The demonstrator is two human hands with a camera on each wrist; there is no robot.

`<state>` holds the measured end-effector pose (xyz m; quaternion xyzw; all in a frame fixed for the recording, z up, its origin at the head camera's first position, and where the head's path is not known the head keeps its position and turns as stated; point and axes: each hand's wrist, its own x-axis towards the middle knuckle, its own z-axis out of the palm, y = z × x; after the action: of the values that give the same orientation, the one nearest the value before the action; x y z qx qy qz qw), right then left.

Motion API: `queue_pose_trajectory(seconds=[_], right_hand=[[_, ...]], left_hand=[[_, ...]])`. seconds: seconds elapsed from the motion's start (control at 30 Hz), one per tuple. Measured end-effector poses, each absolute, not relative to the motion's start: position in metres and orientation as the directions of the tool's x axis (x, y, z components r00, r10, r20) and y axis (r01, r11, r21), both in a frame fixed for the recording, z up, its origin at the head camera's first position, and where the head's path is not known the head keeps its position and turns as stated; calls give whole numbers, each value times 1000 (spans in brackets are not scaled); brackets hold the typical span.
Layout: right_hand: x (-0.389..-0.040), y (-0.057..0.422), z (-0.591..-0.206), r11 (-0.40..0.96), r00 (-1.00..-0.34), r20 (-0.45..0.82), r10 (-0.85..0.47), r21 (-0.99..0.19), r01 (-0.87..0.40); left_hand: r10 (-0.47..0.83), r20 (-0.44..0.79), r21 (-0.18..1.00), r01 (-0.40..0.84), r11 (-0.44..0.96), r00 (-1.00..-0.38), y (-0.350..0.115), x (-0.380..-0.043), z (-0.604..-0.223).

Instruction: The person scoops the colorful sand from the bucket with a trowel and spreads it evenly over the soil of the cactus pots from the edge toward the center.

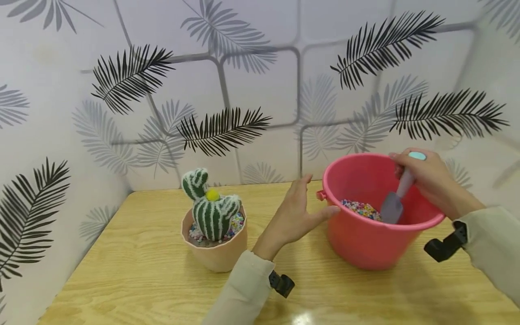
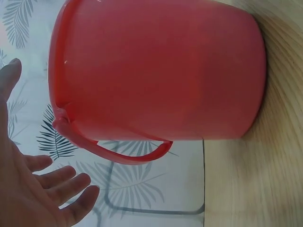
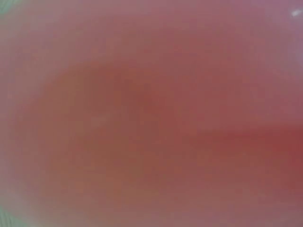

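My right hand (image 1: pixel 426 176) grips the handle of a grey trowel (image 1: pixel 392 206) with a pale blue end, its blade down in a pink-red bucket (image 1: pixel 361 246). Colourful pebbles (image 1: pixel 362 209) lie at the bottom of that bucket, right beside the blade. Fingers spread, my left hand (image 1: pixel 293 212) is by the bucket's left rim and holds nothing. The left wrist view shows the same bucket (image 2: pixel 156 71) from the side, its handle (image 2: pixel 128 156) hanging down. Blurred red fills the right wrist view, where neither the right hand nor the trowel can be made out.
Left of my left hand stands a peach pot (image 1: pixel 221 257) with a knitted green-and-white cactus (image 1: pixel 213 219) among colourful pebbles. Both containers stand on a wooden table (image 1: pixel 134 271). A wall (image 1: pixel 260 90) with a leaf pattern rises right behind the table.
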<state>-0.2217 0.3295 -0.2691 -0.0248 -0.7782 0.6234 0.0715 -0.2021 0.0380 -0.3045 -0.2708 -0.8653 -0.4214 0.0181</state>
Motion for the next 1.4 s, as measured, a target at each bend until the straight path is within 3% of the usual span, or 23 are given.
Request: queue_pose_trajectory(seconds=[0.07,0.2,0.4,0.57,0.67,0.83,0.9,1.03,1.1,1.2,1.3,1.4], right_hand=[[-220,327,-268,359,-996,43,81,-933,-11],[-221,321,-272,476,-998,-6,70,-878,39],[-221,314,-271,427,-992,39,123,-904,18],[-222,316,-272,453,-971,35,236,-888,78],[-224,316,-273,427,-961,13,277,-897,111],[-223,315,-270,408,-983,-11,181,-909,86],[-222,314,-268,351,-981,-7,194,-933,76],[-219,315,-264,103,-962,39,269,-995,-11],[-218,316,-262,70,-953,70,295,-996,-52],[-221,316,-262,182,-960,98,263,-982,-50],[-226,314,-262,375,-984,71,166,-927,-3],[-228,309,-263,468,-998,19,64,-883,13]], left_hand=[[455,249,735,473,487,-855,40,-204,-304],[451,236,774,447,449,-861,42,-205,-306],[449,270,783,465,412,-852,46,-207,-315],[451,282,788,473,395,-847,49,-207,-317],[448,295,789,480,384,-844,50,-206,-318],[460,345,758,532,377,-818,52,-207,-321],[467,365,744,554,375,-806,53,-207,-322],[476,377,734,570,369,-794,54,-207,-321],[479,374,732,570,373,-794,55,-206,-320],[484,374,729,574,373,-791,56,-206,-319],[495,383,722,587,366,-780,58,-206,-319],[511,383,716,597,362,-770,60,-206,-318]])
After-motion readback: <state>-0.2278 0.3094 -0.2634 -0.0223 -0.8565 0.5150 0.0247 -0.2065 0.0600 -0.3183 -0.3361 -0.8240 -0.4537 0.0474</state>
